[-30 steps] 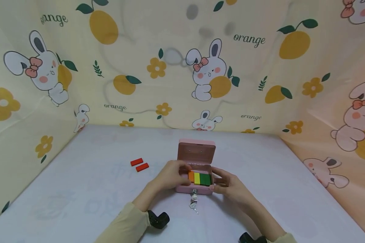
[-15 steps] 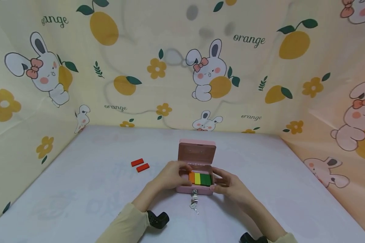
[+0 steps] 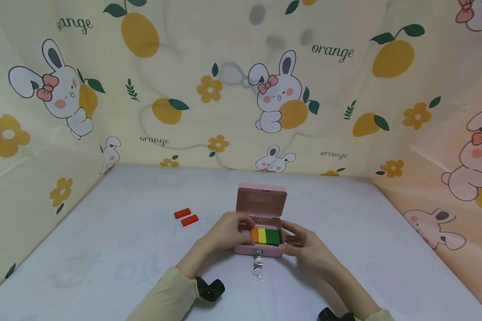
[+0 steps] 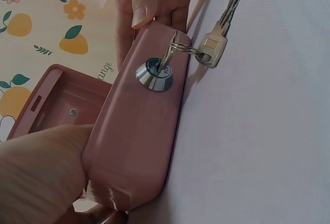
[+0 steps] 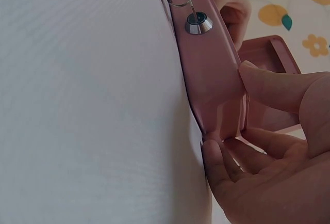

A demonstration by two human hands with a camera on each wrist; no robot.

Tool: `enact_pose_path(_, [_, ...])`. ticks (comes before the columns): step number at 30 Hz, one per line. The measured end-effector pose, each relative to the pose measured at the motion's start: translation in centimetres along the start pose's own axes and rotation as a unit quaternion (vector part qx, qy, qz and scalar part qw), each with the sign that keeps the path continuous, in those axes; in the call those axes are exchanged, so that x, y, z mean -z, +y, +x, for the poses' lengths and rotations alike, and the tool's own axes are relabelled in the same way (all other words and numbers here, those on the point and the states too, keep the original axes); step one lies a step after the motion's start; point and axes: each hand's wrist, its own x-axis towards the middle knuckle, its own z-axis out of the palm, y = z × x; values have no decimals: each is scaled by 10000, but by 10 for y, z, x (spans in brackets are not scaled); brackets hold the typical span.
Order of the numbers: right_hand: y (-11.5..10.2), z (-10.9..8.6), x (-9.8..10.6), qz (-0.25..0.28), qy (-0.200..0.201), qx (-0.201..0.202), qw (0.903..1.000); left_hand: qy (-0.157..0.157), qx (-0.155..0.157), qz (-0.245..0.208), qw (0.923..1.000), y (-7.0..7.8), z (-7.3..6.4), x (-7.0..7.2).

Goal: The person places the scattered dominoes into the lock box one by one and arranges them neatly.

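Observation:
An open pink metal cash box [image 3: 241, 250] stands on the table, its lid [image 3: 261, 201] raised at the back. My left hand [image 3: 224, 231] curls over the box's left end, thumb and a finger reaching inside beside an orange block [image 3: 255, 234]. A yellow block [image 3: 262, 235] and green blocks [image 3: 272, 236] line up to its right. My right hand [image 3: 310, 248] grips the right end; in the right wrist view its thumb [image 5: 273, 87] presses the front rim and its other fingers lie around the end. Keys [image 4: 211, 43] hang from the front lock [image 4: 154, 74]. The left fingertips are hidden behind the front wall in the left wrist view.
Two red blocks [image 3: 189, 220] lie on the white tabletop [image 3: 104, 232] to the left of the box. Patterned cloth walls [image 3: 225, 111] with rabbits and oranges enclose the back and both sides of the table.
Both hands and the box stay in the same arrangement. The whole head view shifts very slightly; nothing is taken hold of or let go.

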Motion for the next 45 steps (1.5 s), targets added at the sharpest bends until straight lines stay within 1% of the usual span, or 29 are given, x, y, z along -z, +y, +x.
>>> enact_pose_path(10, [-2,1,-1,-97,40,-77,9999,-3,-53,11,10000,0,-1,2])
enact_pose_path(17, [-2,0,-1,-55,5,-42,10000,11,-84,31,10000,-1,-1,1])
enact_pose_path(25, [-2,1,-1,-39,10,-92,9999,-21,-94,28,9999,-1,-1,1])
enact_pose_path(34, [0,1,0,23,-45,-102,9999,20,-157,62,9999,-1,0,1])
enact_pose_path(41, [-2,1,-2,-181,83,-130,9997,18,-280,108,9995,0,-1,3])
enact_pose_path(45, [-3,1,-2,-170,113,-167,9997,-36,-260,84,9996,1,-1,5])
